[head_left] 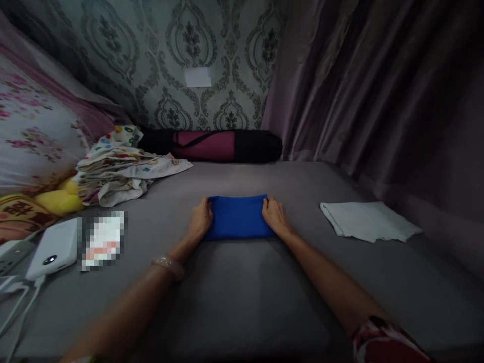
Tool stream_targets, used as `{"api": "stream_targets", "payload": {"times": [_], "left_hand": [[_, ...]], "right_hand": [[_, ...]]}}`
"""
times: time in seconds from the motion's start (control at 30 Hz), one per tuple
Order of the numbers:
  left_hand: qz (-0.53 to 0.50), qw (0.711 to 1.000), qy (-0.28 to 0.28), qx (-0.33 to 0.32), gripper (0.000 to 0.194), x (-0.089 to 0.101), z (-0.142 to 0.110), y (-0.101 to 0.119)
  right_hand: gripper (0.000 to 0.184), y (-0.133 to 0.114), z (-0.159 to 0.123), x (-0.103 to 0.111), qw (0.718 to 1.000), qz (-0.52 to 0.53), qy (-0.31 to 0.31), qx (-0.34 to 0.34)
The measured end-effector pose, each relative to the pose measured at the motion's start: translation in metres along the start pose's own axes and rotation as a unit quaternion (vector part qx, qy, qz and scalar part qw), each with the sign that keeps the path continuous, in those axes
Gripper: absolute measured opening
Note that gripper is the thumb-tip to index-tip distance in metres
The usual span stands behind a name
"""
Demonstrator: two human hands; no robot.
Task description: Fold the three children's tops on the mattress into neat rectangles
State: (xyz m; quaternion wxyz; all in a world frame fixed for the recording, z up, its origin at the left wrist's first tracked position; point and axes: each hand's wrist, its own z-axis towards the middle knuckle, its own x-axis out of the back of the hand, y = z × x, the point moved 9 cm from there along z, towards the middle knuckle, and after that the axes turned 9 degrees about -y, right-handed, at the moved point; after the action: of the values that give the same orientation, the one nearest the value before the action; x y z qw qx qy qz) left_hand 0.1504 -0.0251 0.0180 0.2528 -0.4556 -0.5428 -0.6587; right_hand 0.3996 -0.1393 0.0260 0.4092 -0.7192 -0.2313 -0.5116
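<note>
A folded blue cloth (240,218), roughly rectangular, is in the middle of the head view over the grey bed sheet. My left hand (201,220), below a pale bangle (168,266) on the wrist, pinches its left edge near the far corner. On the opposite side, my right hand (277,216) grips the right edge near the other far corner. Both hands have their fingers closed on the fabric, which is stretched fairly flat between them. Whether the cloth touches the sheet or is slightly raised, I cannot tell.
A folded pale cloth (368,221) lies to the right. At left are a white power bank (56,247) with cables, a blurred-out packet (104,241), a yellow plush (60,199) and crumpled patterned fabric (117,171). A black-and-maroon long bag (206,146) lies against the wall.
</note>
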Motion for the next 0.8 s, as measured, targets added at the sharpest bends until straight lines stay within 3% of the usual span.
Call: {"api": "stream_targets", "payload": {"times": [0.13, 0.33, 0.57, 0.67, 0.73, 0.8], "left_hand": [[0.055, 0.998, -0.021, 0.023, 0.038, -0.01, 0.004, -0.004], [0.102, 0.993, -0.033, 0.051, 0.039, -0.011, 0.005, -0.003], [0.059, 0.995, -0.02, 0.082, 0.037, -0.005, 0.007, -0.008], [0.022, 0.996, -0.025, 0.079, 0.038, -0.001, 0.007, -0.015], [0.016, 0.997, -0.009, 0.075, 0.041, 0.007, 0.003, -0.018], [0.03, 0.998, 0.042, 0.046, 0.043, 0.021, -0.005, -0.013]], "right_hand": [[0.047, -0.003, -0.003, 0.0, 1.0, -0.016, 0.001, 0.012], [0.047, -0.002, -0.004, -0.002, 0.999, -0.03, 0.0, -0.023], [0.045, -0.003, -0.002, -0.003, 0.999, -0.028, 0.006, -0.017], [0.047, 0.002, 0.003, -0.003, 0.999, -0.019, -0.024, -0.015], [0.048, 0.005, 0.005, -0.002, 0.998, -0.018, -0.05, -0.014], [0.046, 0.002, 0.002, 0.004, 0.999, -0.037, -0.034, -0.007]]}}
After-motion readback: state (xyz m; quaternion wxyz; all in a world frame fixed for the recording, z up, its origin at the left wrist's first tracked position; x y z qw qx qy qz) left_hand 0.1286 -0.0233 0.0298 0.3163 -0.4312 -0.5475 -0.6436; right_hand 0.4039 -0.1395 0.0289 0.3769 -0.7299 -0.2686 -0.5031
